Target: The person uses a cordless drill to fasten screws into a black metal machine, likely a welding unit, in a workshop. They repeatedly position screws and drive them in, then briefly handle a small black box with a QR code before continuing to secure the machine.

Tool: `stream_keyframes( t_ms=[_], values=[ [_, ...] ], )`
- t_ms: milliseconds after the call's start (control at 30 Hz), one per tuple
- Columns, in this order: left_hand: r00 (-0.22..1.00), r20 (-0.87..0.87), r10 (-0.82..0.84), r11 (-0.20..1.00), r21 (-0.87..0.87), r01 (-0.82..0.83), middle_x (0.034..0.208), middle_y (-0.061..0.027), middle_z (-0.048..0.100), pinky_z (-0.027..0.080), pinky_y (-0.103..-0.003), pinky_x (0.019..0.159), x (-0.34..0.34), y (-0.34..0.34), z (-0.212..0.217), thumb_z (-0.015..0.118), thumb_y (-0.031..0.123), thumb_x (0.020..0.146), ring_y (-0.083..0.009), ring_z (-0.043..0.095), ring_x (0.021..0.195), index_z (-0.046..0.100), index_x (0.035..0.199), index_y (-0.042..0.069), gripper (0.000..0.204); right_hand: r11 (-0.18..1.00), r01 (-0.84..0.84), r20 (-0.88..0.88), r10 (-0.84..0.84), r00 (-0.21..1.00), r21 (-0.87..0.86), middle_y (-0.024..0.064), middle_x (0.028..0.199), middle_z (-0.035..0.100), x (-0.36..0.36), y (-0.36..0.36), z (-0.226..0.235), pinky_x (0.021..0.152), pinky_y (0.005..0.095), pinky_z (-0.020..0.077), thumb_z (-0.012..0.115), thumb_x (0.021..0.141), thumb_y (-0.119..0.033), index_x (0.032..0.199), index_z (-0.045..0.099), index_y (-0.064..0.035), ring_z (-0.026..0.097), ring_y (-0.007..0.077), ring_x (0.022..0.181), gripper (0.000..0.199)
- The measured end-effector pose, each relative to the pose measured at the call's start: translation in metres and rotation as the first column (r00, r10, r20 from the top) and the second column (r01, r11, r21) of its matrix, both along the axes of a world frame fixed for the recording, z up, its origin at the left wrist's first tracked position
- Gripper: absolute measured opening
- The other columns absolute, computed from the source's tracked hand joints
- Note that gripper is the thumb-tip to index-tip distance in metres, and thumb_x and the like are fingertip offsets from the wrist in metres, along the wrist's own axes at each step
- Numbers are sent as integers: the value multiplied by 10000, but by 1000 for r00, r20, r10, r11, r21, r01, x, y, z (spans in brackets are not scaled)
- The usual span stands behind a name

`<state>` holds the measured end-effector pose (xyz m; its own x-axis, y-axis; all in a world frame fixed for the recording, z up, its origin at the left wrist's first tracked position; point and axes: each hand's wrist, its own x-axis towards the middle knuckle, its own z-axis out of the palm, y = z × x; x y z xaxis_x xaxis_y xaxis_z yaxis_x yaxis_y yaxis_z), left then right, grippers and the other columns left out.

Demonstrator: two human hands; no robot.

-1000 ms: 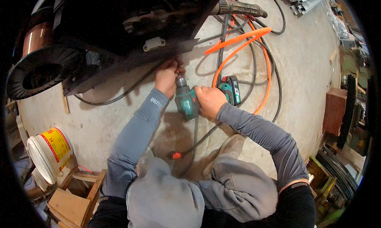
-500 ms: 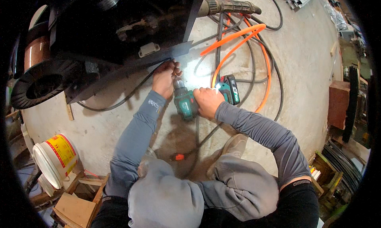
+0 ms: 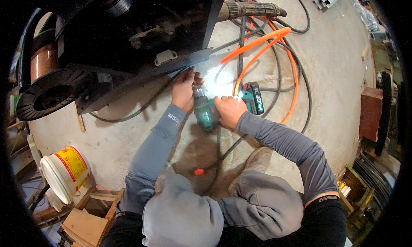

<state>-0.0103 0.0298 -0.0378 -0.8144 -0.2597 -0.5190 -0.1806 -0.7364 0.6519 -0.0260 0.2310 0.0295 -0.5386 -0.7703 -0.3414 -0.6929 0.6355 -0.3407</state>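
Note:
A green and black cordless drill (image 3: 207,114) is gripped at its handle by my right hand (image 3: 230,112). Its battery (image 3: 256,98) sticks out to the right of that hand, and its lit lamp brightens the floor. The silver chuck (image 3: 199,91) points away from me, toward the lower edge of a dark metal machine housing (image 3: 189,58). Close beside the chuck, my left hand (image 3: 184,90) has its fingers curled together just under that edge. Whatever those fingers pinch is hidden, and the drill's tip cannot be made out.
Orange hose (image 3: 296,81) and black cables (image 3: 310,103) loop over the concrete floor on the right. A ribbed hose end (image 3: 253,9) lies beyond them. At left are a wire spool (image 3: 45,94) and a white bucket (image 3: 64,174). A reddish-brown block (image 3: 371,114) stands far right.
The whole view has shifted slightly, so everything sits a little farther right. Both hands and the drill keep nearly the same places against the housing.

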Motion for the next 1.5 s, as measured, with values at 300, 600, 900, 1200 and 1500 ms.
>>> stream_keyframes(
  t_ms=[300,600,900,1200,1500],
  values=[
    [1000,11,21,999,26,-22,984,-72,661,566,-388,779,-5,1,-3,581,131,1064,-209,644,839,639,1134,41,128,999,-29,-22,29,999,-33,183,923,695,1,6,-6,701,496,562,698,820,-133,1031,564,-31,712,383,820,269],
    [994,102,-35,999,-31,38,1023,-105,667,546,-346,711,17,-7,3,525,134,1083,-204,644,766,589,1212,40,172,986,-152,-141,160,977,65,162,864,678,16,-6,26,650,460,541,636,920,-208,1334,507,49,712,341,769,504],
    [974,181,136,990,-5,-138,1001,-80,654,586,-412,710,84,-68,3,515,216,1094,-223,657,770,569,1185,61,188,971,-239,-72,238,968,-3,180,877,695,58,-69,28,683,467,559,602,973,-252,1342,522,51,714,354,780,484],
    [973,148,176,984,-66,-168,904,-96,636,539,-384,629,100,-116,10,543,170,1075,-202,610,677,618,1092,17,171,984,-128,-93,117,989,-122,176,839,665,94,-117,1,650,461,559,650,926,-226,1250,548,16,701,362,732,417],
    [976,113,186,981,-83,-178,880,-105,662,564,-386,660,100,-126,0,542,150,1062,-217,629,717,629,1079,18,159,985,-126,-128,111,986,-117,175,847,661,94,-125,-6,664,480,557,691,876,-229,1254,535,-1,696,373,736,468]
  ],
)
